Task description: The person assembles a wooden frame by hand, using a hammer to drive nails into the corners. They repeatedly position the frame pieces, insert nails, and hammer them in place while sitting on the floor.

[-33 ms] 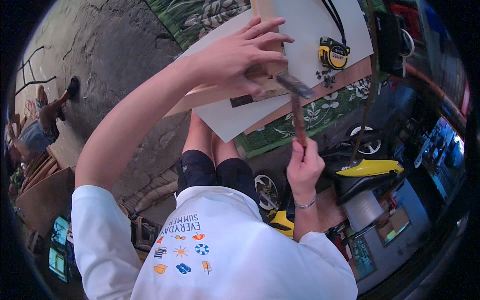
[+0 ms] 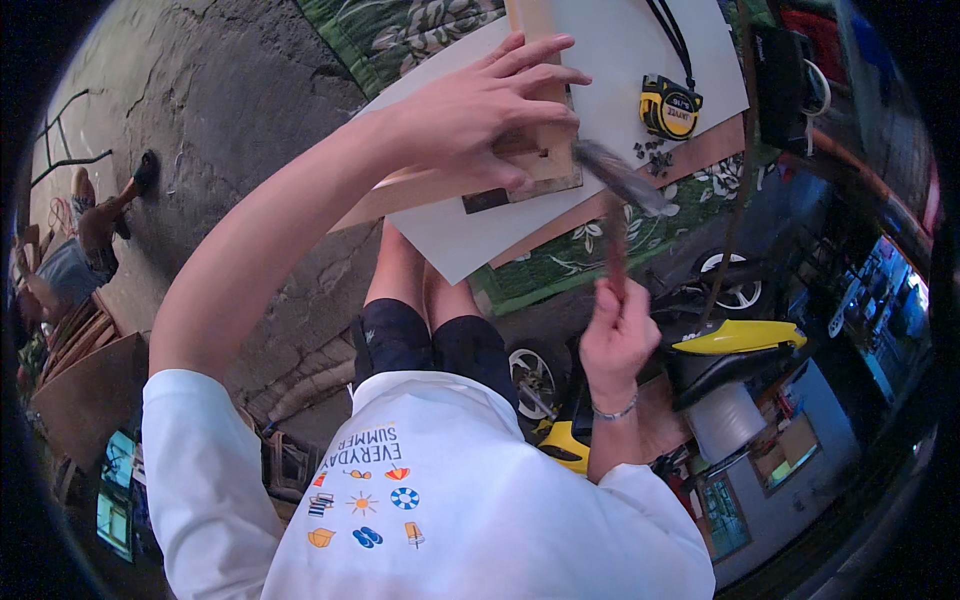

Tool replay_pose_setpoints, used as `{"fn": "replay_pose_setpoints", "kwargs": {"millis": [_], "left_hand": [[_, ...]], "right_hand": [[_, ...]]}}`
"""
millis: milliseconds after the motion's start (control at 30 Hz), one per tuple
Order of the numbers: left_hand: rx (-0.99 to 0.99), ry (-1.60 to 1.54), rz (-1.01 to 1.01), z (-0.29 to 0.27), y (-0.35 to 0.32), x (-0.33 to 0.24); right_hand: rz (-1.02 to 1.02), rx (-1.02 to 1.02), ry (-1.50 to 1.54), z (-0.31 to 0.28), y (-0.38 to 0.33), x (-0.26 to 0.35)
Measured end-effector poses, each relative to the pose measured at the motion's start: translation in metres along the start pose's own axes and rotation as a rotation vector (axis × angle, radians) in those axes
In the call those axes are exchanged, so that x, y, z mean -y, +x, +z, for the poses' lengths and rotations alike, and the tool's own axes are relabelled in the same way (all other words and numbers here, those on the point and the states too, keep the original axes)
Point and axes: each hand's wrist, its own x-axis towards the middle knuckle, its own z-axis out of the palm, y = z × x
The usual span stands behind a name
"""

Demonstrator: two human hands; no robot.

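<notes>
My left hand (image 2: 480, 112) lies spread over the corner of a light wooden frame (image 2: 400, 192), fingers stretched past one edge and thumb apart, bearing on the wood. A hammer (image 2: 616, 245) is in my right hand (image 2: 620, 338), whose fingers wrap round its handle. Motion smears the metal head, which is beside the frame's corner and apart from it. Under the frame lies a white sheet (image 2: 445, 240). A dark flat patch (image 2: 487, 201) shows by the corner below my left hand.
On the white sheet sits a yellow and black tape measure (image 2: 670, 108) with a black strap; small dark pieces (image 2: 655, 158) lie near it. Patterned green cloth (image 2: 530, 283) extends beneath. A yellow and black motorbike (image 2: 740, 338) stands at right. Another person (image 2: 90, 230) is at far left.
My right hand and the hammer have swung a little to the right, taking the head away from the frame's corner. The left hand stays in place.
</notes>
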Motion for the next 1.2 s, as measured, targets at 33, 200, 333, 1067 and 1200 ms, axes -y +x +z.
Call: {"fn": "replay_pose_setpoints", "kwargs": {"millis": [33, 200, 333, 1067, 1200], "left_hand": [[-0.003, 0.017, 0.008, -0.001, 0.0, 0.002], [-0.007, 0.031, 0.025, 0.0, 0.002, 0.003], [-0.002, -0.018, 0.041, 0.004, 0.001, 0.008], [-0.023, 0.042, 0.035, -0.001, 0.002, 0.01], [0.005, 0.005, 0.018, 0.001, 0.0, 0.006]], "right_hand": [[-0.076, -0.092, 0.009, -0.006, 0.004, 0.005], [-0.074, -0.131, 0.0, 0.002, -0.011, -0.003], [-0.003, 0.086, -0.095, 0.008, 0.012, -0.006], [-0.07, -0.068, -0.004, 0.02, -0.004, -0.021], [-0.029, 0.053, -0.08, 0.02, 0.008, -0.013]]}}
